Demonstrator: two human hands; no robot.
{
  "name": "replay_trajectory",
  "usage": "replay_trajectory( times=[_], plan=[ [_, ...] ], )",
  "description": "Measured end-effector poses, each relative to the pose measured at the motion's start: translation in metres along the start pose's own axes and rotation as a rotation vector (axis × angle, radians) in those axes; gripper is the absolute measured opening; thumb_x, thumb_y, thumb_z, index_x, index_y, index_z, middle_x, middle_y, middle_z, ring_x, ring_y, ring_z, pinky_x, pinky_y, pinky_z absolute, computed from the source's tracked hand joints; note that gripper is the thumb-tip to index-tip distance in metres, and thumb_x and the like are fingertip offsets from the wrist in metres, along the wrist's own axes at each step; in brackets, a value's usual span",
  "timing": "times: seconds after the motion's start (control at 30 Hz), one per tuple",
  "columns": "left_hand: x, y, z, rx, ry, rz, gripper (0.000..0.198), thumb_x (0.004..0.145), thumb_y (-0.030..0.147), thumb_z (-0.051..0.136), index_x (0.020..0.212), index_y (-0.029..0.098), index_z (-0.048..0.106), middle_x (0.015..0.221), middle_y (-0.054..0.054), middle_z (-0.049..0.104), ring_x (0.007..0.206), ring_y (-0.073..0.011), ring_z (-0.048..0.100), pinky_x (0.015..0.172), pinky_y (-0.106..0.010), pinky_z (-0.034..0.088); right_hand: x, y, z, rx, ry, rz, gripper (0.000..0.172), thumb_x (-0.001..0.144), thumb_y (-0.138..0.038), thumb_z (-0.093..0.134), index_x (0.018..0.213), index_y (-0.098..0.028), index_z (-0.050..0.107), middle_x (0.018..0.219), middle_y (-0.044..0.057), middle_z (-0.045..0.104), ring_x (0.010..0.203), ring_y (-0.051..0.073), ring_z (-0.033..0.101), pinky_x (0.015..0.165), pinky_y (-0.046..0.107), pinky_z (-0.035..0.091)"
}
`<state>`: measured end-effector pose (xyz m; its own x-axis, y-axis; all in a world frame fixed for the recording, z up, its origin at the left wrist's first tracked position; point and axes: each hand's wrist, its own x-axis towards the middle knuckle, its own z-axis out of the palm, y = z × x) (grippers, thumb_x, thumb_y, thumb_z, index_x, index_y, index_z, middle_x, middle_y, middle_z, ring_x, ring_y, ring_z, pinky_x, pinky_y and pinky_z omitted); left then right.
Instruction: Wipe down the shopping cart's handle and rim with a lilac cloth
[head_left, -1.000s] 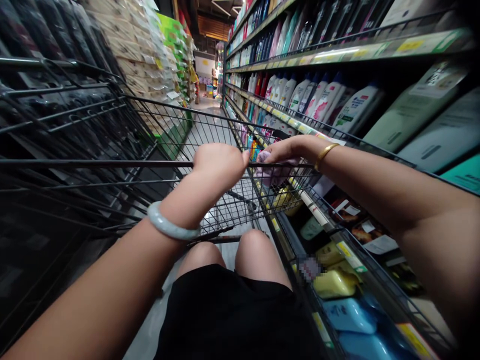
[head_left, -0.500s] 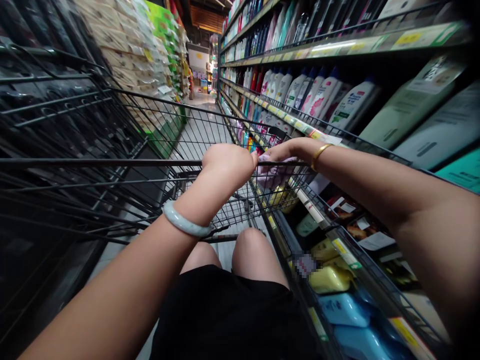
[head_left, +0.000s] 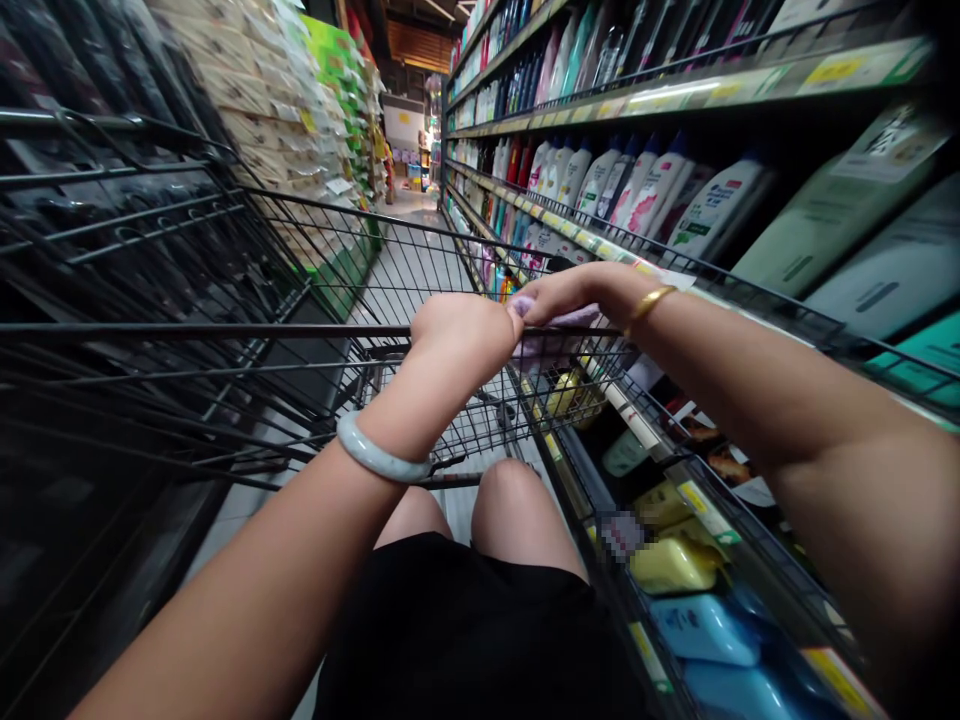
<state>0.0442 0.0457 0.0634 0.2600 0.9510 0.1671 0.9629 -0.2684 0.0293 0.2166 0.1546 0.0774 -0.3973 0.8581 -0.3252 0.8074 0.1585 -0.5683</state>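
Note:
My left hand, with a pale green bangle on the wrist, is closed at the top rail of a black wire shopping cart. Its fingers curl down on the far side, so I cannot see what they grip. Just to the right, my right hand, a gold bracelet at its wrist, is closed on a light purple cloth. Part of the cloth hangs inside the cart below the rail, and one end pokes up beside my left thumb. The two hands almost touch.
Shelves of bottles run along the right, close to my right arm. Low on them lie yellow bottles and blue bottles. Dark hanging goods and stacked packs line the left. The tiled aisle floor leads ahead.
The view has shifted slightly, so most things sit a little further right and lower. An end of the purple cloth now shows between my hands. Both hands stay closed.

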Motion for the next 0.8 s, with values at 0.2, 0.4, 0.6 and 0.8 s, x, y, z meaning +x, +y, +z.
replay_trajectory(
  times=[0.2, 0.4, 0.6, 0.8],
  plan=[
    [-0.002, -0.002, 0.005, 0.154, 0.066, 0.012, 0.051, 0.1, 0.035, 0.033, 0.105, 0.019, 0.081, 0.097, -0.017, 0.077, 0.093, -0.0287, 0.071, 0.08, -0.037, 0.054, -0.058, 0.008, 0.041, -0.212, 0.654, -0.359, 0.025, 0.084, -0.031, 0.069, 0.108, -0.024, 0.068, 0.112, 0.005, 0.071, 0.114, 0.027, 0.065, 0.1, 0.039, 0.053],
    [0.0, -0.006, 0.017, 0.206, 0.147, -0.015, 0.053, 0.099, 0.037, 0.031, 0.094, 0.019, 0.081, 0.087, -0.016, 0.076, 0.085, -0.0288, 0.071, 0.072, -0.036, 0.052, -0.051, 0.075, 0.175, -0.267, 1.238, -0.139, 0.026, 0.089, -0.037, 0.06, 0.113, -0.032, 0.069, 0.13, 0.012, 0.064, 0.133, 0.036, 0.054, 0.113, 0.056, 0.045],
    [-0.003, -0.002, 0.018, 0.232, 0.207, -0.027, 0.062, 0.1, 0.034, 0.022, 0.091, 0.015, 0.081, 0.08, -0.018, 0.073, 0.082, -0.033, 0.072, 0.066, -0.038, 0.05, -0.016, 0.127, 0.257, -0.071, 1.137, -0.139, 0.02, 0.087, -0.031, 0.058, 0.102, -0.028, 0.071, 0.123, 0.013, 0.066, 0.121, 0.032, 0.061, 0.111, 0.054, 0.05],
    [-0.001, 0.001, 0.02, 0.241, 0.233, -0.062, 0.071, 0.101, 0.036, 0.015, 0.091, 0.012, 0.081, 0.08, -0.022, 0.073, 0.083, -0.0357, 0.072, 0.067, -0.041, 0.05, -0.022, 0.097, 0.229, 0.037, 1.228, -0.264, 0.018, 0.089, -0.032, 0.06, 0.103, -0.03, 0.07, 0.112, 0.009, 0.069, 0.122, 0.029, 0.06, 0.111, 0.049, 0.05]
  ],
)
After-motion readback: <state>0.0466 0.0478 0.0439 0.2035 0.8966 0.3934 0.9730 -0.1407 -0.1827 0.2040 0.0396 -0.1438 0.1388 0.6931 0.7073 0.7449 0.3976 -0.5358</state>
